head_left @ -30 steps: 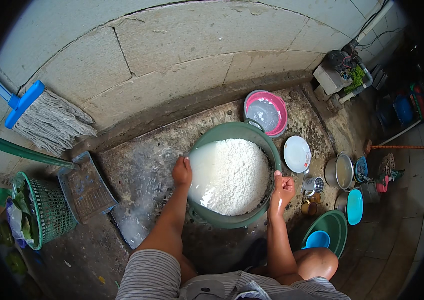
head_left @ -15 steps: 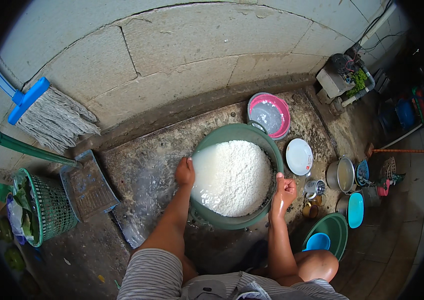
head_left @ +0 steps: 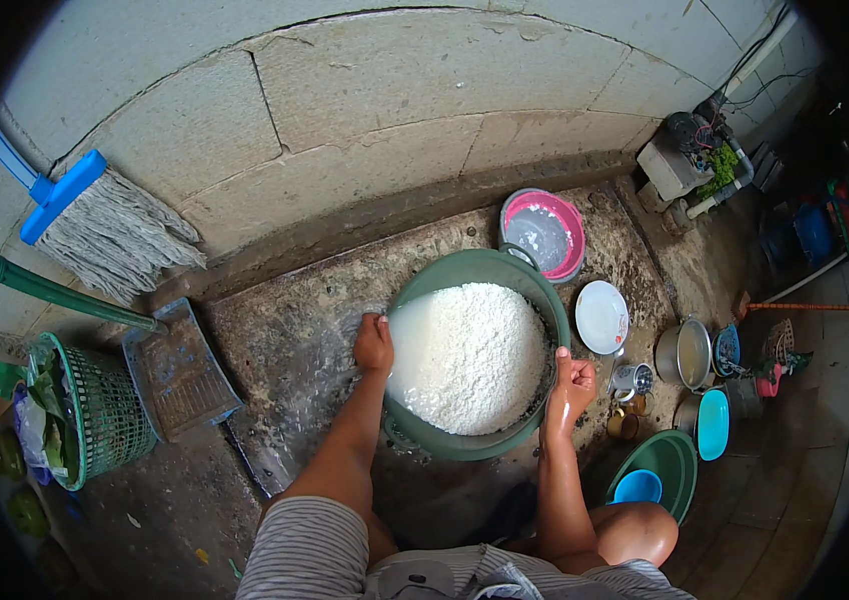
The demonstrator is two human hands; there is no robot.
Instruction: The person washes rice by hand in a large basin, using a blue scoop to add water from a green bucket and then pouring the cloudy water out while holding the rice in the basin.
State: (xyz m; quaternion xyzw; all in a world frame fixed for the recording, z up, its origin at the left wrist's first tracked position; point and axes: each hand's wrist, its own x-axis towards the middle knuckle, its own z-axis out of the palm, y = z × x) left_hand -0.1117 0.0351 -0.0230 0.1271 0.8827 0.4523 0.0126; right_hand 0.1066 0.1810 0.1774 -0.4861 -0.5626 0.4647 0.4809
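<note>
A large green basin [head_left: 424, 443] tilts to the left between my hands, over the wet floor. White grains that look like rice [head_left: 484, 360] heap up inside it, and cloudy water [head_left: 412, 345] gathers along its left side. My left hand [head_left: 373, 345] is closed on the basin's left rim. On the right rim, my right hand [head_left: 571, 385] grips with the thumb over the edge and the fingers curled; this hand is wet. Just beyond the basin's far handle sits a pink and grey bowl [head_left: 566, 225] with some whitish liquid in it.
To the right are a white plate [head_left: 601, 317], a metal pot [head_left: 684, 352], cups [head_left: 631, 378], a turquoise container [head_left: 712, 424] and a green tub [head_left: 682, 470] holding a blue bowl [head_left: 637, 486]. A dustpan [head_left: 184, 372], green basket [head_left: 112, 420] and mop [head_left: 124, 225] stand left.
Less water runs over the floor left of the basin, and the cloudy water inside has drawn back from the lower left rim. Both hands keep the same hold.
</note>
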